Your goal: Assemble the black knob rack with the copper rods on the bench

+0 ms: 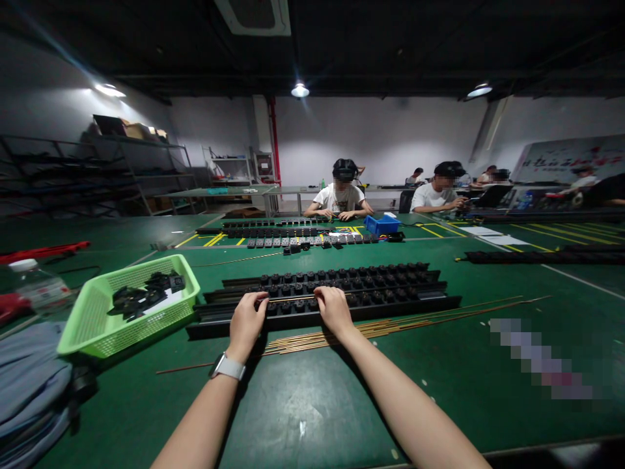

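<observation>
Side by side on the green table lie several long black channel rails (410, 303), fitted with rows of small black blocks (388, 294). A thin brass-coloured rod (293, 299) runs level over the nearest rows. My left hand (249, 319), with a watch at its wrist, is closed on the rod toward its left end. My right hand (334, 309) pinches the same rod farther right, and a short length shows beyond its fingers. The fingertips are partly hidden behind both hands. More thin brass rods (303, 341) lie in a loose bundle nearer me.
A green plastic basket (131, 326) holding black parts stands left of the rails. Beyond it are a plastic bottle (39, 286) and grey cloth (29, 391). Farther back are more rails with blocks (312, 241), a blue bin (382, 225) and a seated person (342, 195).
</observation>
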A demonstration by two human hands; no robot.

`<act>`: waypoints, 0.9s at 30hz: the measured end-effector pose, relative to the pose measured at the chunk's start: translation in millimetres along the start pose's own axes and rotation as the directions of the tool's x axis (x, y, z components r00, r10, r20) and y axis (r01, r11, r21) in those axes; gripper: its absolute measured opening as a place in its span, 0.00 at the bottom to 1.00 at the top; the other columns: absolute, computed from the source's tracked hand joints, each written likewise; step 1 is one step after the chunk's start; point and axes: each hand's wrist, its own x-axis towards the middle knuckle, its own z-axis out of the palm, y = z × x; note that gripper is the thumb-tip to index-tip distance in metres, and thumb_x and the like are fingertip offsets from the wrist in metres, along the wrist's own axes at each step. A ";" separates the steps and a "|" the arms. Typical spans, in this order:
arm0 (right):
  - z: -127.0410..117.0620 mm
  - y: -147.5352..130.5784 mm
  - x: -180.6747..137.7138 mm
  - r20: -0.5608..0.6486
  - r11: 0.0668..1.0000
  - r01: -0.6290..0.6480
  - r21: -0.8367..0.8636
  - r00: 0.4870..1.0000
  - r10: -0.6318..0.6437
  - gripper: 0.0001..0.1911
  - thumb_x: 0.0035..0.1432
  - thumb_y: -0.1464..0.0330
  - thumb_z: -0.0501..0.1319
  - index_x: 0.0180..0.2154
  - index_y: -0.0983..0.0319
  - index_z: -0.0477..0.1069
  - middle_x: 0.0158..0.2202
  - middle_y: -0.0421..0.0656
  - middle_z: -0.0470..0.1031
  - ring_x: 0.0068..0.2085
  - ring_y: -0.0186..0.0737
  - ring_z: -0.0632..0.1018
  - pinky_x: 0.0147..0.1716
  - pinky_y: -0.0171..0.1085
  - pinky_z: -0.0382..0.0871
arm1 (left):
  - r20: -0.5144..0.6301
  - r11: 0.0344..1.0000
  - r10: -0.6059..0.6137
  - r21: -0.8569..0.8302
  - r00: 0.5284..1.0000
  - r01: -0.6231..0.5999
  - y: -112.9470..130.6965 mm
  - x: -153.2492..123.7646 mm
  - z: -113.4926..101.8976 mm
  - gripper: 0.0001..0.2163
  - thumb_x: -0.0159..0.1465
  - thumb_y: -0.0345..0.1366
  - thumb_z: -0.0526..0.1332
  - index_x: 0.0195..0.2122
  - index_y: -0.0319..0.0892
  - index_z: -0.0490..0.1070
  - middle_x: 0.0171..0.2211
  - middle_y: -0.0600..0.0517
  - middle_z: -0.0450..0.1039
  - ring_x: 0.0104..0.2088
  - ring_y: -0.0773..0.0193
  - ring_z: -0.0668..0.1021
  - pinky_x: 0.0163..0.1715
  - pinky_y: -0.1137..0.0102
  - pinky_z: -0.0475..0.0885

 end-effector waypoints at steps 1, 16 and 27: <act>0.1 0.2 0.1 -0.001 1.000 0.002 0.000 1.000 -0.002 0.11 0.72 0.74 0.59 0.49 0.57 0.78 0.47 0.45 0.85 0.50 0.45 0.81 0.57 0.44 0.66 | -0.003 1.000 0.000 -0.013 1.000 0.000 -0.7 0.8 -0.1 0.15 0.70 0.46 0.59 0.48 0.46 0.80 0.51 0.45 0.82 0.51 0.51 0.83 0.56 0.57 0.77; 3.3 -2.7 -2.8 -0.044 0.996 0.024 -0.087 0.999 -0.028 0.15 0.71 0.76 0.57 0.49 0.56 0.78 0.47 0.44 0.83 0.52 0.46 0.78 0.70 0.51 0.56 | 0.096 0.997 0.026 -0.074 0.995 -0.019 -5.4 12.4 -2.9 0.13 0.67 0.43 0.62 0.47 0.47 0.81 0.47 0.47 0.87 0.49 0.51 0.86 0.54 0.58 0.79; -6.3 1.5 -5.5 0.037 0.995 0.060 -0.082 0.998 -0.057 0.14 0.74 0.73 0.58 0.50 0.54 0.81 0.48 0.45 0.82 0.50 0.47 0.76 0.50 0.44 0.67 | 0.108 0.997 0.058 -0.056 0.992 -0.052 -7.1 7.3 -8.6 0.11 0.68 0.42 0.59 0.44 0.48 0.79 0.46 0.47 0.86 0.48 0.52 0.85 0.54 0.58 0.78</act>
